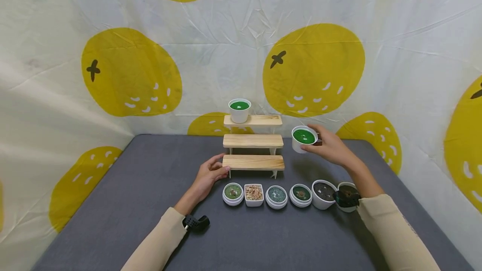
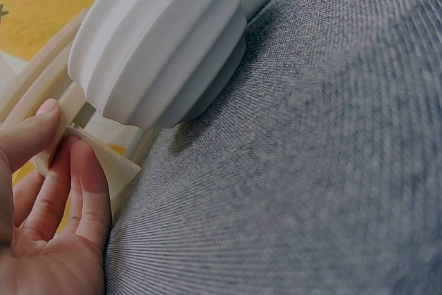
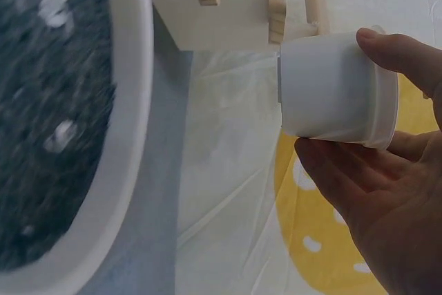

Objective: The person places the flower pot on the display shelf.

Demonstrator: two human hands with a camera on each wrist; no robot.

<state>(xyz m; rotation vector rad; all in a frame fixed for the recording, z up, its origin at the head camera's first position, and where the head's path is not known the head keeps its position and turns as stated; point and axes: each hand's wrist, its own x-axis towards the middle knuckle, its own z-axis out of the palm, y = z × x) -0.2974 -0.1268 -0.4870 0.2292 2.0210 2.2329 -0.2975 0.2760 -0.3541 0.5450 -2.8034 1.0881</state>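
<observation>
My right hand (image 1: pixel 331 144) grips a white cup with a green top (image 1: pixel 303 137), raised over the table to the right of a three-step wooden stand (image 1: pixel 253 162). In the right wrist view the thumb and fingers hold opposite sides of this white cup (image 3: pixel 335 88). My left hand (image 1: pixel 206 177) pinches the left end of the stand's lowest step, thumb on the board and fingers beneath, as the left wrist view shows with the hand (image 2: pixel 59 219) at the board's corner. Another white cup with a green top (image 1: pixel 239 111) sits at the left of the top step.
In front of the stand runs a row of small containers: a green-topped pot (image 1: pixel 233 193), a square dish of beige bits (image 1: pixel 254 195), a bluish pot (image 1: pixel 276 196), a dark green pot (image 1: pixel 301 195) and a dark-filled white pot (image 1: pixel 323 193). Another pot (image 1: pixel 347 208) lies partly behind my right wrist.
</observation>
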